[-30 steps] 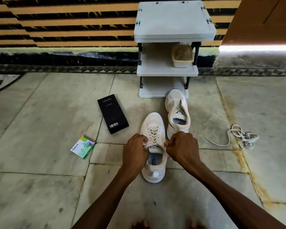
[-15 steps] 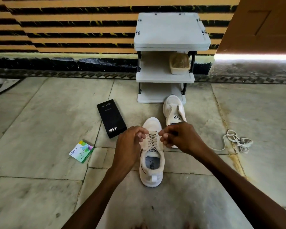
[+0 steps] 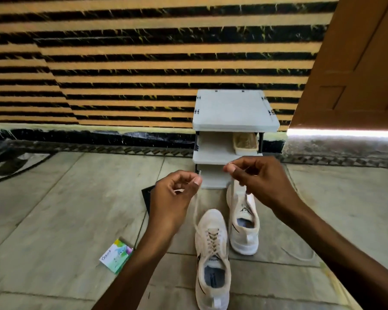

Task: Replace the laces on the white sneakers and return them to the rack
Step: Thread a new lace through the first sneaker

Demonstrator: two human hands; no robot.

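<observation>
The left hand (image 3: 175, 198) hides most of the black box (image 3: 147, 194); the right hand (image 3: 262, 182) covers the toe of the far sneaker (image 3: 244, 224); the heel of the near sneaker (image 3: 211, 222) is cut off below.

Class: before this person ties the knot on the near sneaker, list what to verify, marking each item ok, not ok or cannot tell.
1. Left hand pinches one end of the lace: ok.
2. Right hand pinches the other end: ok.
3. Near sneaker laced up its front: ok.
4. Both ends equal in length: cannot tell.
5. Far sneaker laced: not ok, no lace shows threaded in it.
6. Sneakers on the rack: not ok, both stand on the floor.
</observation>
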